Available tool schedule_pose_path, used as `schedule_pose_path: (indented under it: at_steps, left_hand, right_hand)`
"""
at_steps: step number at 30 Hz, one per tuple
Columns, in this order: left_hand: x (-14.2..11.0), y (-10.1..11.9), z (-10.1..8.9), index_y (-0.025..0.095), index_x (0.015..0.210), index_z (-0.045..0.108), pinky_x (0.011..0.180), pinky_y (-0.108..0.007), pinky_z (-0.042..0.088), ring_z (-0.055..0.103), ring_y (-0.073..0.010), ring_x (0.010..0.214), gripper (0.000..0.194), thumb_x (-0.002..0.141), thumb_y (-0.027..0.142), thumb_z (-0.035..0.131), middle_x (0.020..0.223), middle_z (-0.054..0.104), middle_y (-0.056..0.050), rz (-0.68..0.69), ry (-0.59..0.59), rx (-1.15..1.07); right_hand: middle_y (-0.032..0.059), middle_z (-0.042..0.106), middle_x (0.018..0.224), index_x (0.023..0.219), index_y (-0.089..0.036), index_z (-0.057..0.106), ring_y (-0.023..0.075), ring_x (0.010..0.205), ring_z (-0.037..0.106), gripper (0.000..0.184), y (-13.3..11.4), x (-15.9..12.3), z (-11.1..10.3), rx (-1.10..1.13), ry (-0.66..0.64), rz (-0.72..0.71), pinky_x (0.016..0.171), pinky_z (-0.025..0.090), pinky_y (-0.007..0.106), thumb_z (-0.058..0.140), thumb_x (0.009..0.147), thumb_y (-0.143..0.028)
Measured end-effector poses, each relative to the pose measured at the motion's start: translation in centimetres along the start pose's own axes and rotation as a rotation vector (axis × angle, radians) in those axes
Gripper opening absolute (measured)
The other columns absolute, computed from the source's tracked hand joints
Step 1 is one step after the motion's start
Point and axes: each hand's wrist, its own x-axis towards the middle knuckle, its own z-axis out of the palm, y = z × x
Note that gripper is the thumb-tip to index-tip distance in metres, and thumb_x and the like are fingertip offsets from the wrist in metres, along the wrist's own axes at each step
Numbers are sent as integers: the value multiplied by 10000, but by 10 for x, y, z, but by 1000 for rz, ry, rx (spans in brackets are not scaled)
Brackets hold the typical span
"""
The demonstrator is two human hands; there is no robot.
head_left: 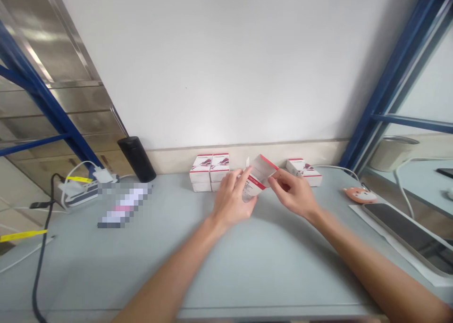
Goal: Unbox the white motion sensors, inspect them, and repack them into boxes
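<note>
Mid-desk, over a pale grey table top (276, 271), both hands are up and close together, gripping one small white-and-red carton (260, 177) between them. Carton is tilted and looks lifted off the table. Left hand (231, 198) is clamped on its lower left end; right hand (293, 193) pinches its right edge between thumb and fingers. White tab (247, 162) sticks up at the carton's left end; can't tell if it's a flap or a leaflet. Just behind the left hand, two stacks of matching cartons (209, 172) stand side by side against the wall. Another matching carton pile (303, 173) sits just behind the right hand. Further left: black flask (137, 159), pixelated object (124, 205), power strip (81, 192) with white plugs, black cable (42, 247) running over the table edge. Further right: orange fox-face object (360, 195), dark tablet (403, 233) on a white sheet. Blue steel frames (389, 92) rise at both sides of the wall.
</note>
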Motion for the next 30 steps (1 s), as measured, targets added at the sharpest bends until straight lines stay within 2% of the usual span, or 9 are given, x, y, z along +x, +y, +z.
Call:
schedule_pose_path:
  at_steps: [2, 4, 7, 9, 16, 25, 30]
  left_hand:
    - [0, 1, 1, 294, 1606, 351, 1035, -447, 554, 627, -310, 1232, 838, 871, 293, 755, 1354, 559, -125, -7, -3, 3]
    - [0, 1, 1, 302, 1601, 360, 1039, -443, 552, 628, -304, 1230, 835, 868, 290, 760, 1356, 555, -123, -14, -2, 0]
    - [0, 0, 2, 307, 1599, 366, 1038, -428, 553, 624, -296, 1235, 837, 865, 290, 768, 1343, 551, -120, -19, 14, 0]
    - [0, 0, 2, 304, 1601, 368, 1036, -422, 555, 620, -295, 1234, 844, 862, 299, 774, 1329, 550, -118, -18, 21, 2]
    - [1, -2, 2, 311, 1599, 376, 1043, -424, 556, 631, -281, 1193, 858, 848, 279, 790, 1318, 541, -110, -11, 27, -14]
    - [0, -3, 8, 311, 1611, 366, 1048, -434, 558, 620, -284, 1198, 850, 869, 313, 781, 1306, 534, -115, 13, 53, 2]
    - [-3, -4, 10, 310, 1607, 376, 1043, -433, 564, 615, -278, 1194, 814, 895, 337, 770, 1302, 531, -116, 29, 49, 0]
  right_hand:
    - [-62, 490, 513, 860, -228, 667, 114, 478, 414, 283, -1, 1, 0, -15, -9, 14, 542, 333, 272, 545, 997, -444]
    - [-73, 482, 503, 992, -243, 713, 118, 468, 410, 250, -1, 1, 0, -23, -32, 23, 545, 333, 274, 532, 998, -415]
    - [-86, 470, 486, 1206, -283, 721, 129, 451, 413, 310, -1, 1, 0, -34, -68, 44, 553, 347, 279, 508, 995, -365]
    - [-84, 478, 484, 1261, -304, 719, 137, 450, 423, 350, -2, 2, -1, -43, -96, 61, 558, 357, 284, 501, 991, -347]
    - [-59, 517, 503, 1320, -297, 723, 156, 476, 431, 409, -4, 5, -1, -34, -154, 92, 575, 373, 298, 491, 986, -335]
    - [-66, 480, 502, 1355, -297, 709, 153, 474, 425, 429, 1, 4, 0, 17, -177, 114, 557, 351, 296, 475, 1003, -367]
    - [-60, 454, 501, 1271, -254, 755, 146, 467, 403, 408, 3, 2, 1, 23, -180, 83, 538, 334, 300, 477, 986, -342]
